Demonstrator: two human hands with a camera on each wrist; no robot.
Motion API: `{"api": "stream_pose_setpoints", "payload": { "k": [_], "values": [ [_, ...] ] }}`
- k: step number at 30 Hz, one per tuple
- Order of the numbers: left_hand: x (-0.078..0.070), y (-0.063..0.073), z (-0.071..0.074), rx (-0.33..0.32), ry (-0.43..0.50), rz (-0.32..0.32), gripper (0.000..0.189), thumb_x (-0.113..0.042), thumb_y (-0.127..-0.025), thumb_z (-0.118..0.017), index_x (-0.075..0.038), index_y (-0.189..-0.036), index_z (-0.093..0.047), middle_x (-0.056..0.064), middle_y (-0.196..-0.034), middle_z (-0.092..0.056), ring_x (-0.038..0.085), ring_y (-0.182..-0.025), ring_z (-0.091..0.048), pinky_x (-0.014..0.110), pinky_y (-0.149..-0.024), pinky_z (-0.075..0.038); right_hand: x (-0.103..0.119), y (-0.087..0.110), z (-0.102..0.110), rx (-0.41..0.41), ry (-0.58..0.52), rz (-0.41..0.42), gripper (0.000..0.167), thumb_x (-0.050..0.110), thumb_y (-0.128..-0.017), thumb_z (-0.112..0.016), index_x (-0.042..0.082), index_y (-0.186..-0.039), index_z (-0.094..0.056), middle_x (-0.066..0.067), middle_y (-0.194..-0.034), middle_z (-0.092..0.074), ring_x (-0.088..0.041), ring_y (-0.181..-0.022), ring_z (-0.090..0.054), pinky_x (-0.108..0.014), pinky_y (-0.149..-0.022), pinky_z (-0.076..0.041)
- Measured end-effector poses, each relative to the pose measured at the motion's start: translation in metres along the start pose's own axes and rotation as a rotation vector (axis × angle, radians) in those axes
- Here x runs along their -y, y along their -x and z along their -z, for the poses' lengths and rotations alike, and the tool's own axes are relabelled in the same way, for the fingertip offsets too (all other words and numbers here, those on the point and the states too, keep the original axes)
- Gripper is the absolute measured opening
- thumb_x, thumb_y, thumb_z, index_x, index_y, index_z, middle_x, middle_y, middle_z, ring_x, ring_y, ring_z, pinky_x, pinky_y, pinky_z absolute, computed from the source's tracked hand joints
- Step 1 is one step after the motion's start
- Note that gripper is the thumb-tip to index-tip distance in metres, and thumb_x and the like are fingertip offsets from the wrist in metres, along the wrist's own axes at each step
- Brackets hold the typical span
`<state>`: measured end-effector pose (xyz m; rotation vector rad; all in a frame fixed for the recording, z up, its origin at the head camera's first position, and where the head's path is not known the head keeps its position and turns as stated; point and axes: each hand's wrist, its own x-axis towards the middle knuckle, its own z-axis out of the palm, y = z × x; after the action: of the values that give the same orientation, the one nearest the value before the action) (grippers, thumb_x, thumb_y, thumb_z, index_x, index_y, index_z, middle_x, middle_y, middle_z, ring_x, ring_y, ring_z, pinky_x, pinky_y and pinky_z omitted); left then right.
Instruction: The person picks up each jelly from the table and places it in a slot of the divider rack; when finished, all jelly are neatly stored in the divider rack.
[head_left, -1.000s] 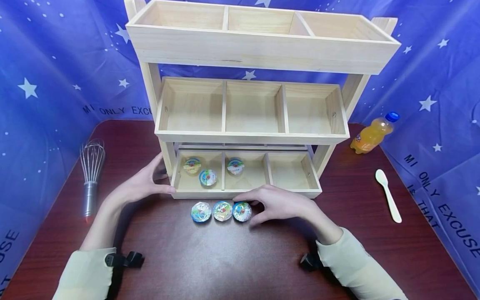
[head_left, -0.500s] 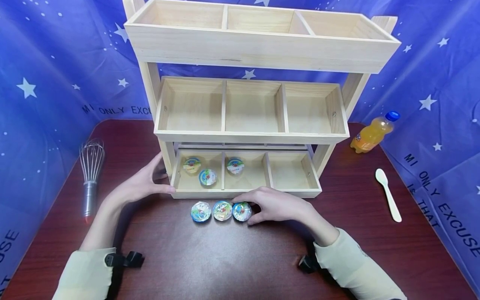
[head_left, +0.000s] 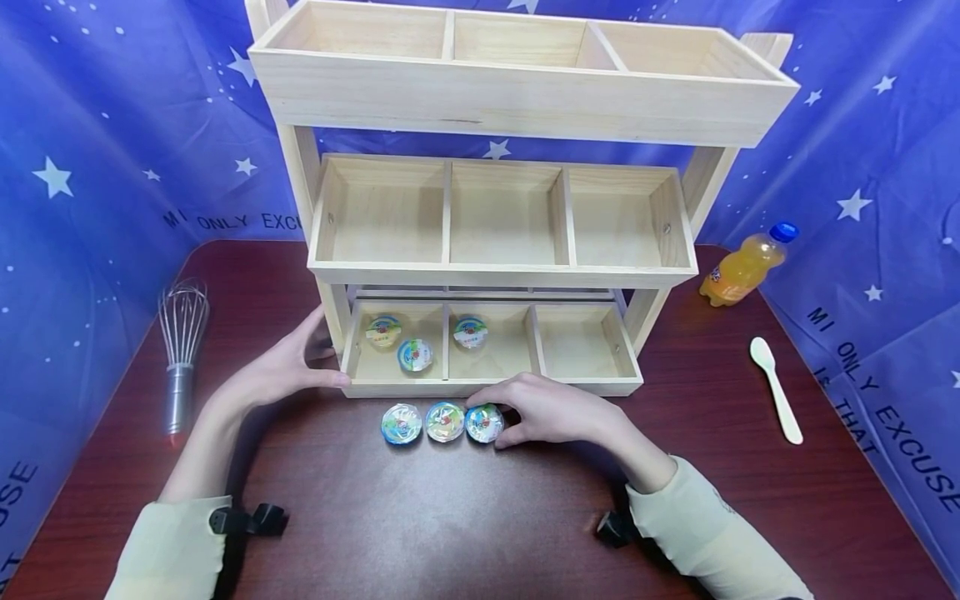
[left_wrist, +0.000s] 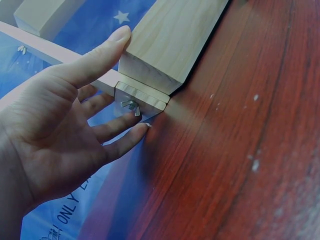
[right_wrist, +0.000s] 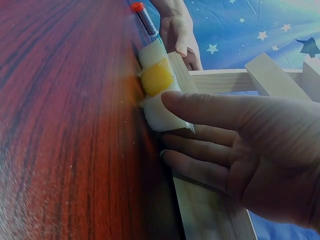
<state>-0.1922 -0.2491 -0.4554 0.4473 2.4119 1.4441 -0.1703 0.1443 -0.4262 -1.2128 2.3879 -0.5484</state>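
My right hand holds the rightmost jelly cup with thumb and fingers at its sides. It stands in a row on the table with two more, the middle cup and the left cup; foil lids face up. In the right wrist view my thumb lies against the pale held cup. My left hand rests on the left end of the wooden rack. Its thumb touches the bottom tray's front corner; the relaxed fingers lie beside the leg, near a wing nut.
Two jelly cups lie in the bottom tray's left compartment and one jelly cup in its middle compartment. A whisk lies at left. An orange drink bottle and a white spoon are at right. Higher tiers overhang the bottom tray.
My right hand has shifted slightly left and its thumb has come in against the rightmost jelly cup. The left hand and the cups stay where they were.
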Motion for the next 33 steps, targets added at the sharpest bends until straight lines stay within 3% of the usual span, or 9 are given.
{"api": "stream_pose_setpoints", "payload": {
  "k": [16, 33],
  "values": [
    [0.001, 0.000, 0.000, 0.002, 0.002, -0.011, 0.123, -0.019, -0.082, -0.087, -0.029, -0.167, 0.002, 0.020, -0.169, -0.025, 0.044, -0.151, -0.035, 0.061, -0.122, -0.031, -0.002, 0.002, 0.002, -0.026, -0.071, 0.042, 0.047, 0.020, -0.084, -0.083, 0.022, -0.128, -0.068, 0.013, -0.115, -0.073, 0.001, -0.105, -0.065, -0.027, -0.095, -0.057],
    [0.002, 0.000, 0.000, 0.001, -0.001, -0.012, 0.124, -0.018, -0.082, -0.087, -0.027, -0.167, 0.003, 0.019, -0.170, -0.023, 0.045, -0.150, -0.037, 0.059, -0.121, -0.032, 0.002, 0.010, 0.017, 0.028, -0.301, -0.009, 0.054, 0.012, -0.087, -0.081, 0.015, -0.138, -0.064, 0.001, -0.132, -0.070, -0.007, -0.103, -0.074, -0.023, -0.090, -0.061]
  ]
}}
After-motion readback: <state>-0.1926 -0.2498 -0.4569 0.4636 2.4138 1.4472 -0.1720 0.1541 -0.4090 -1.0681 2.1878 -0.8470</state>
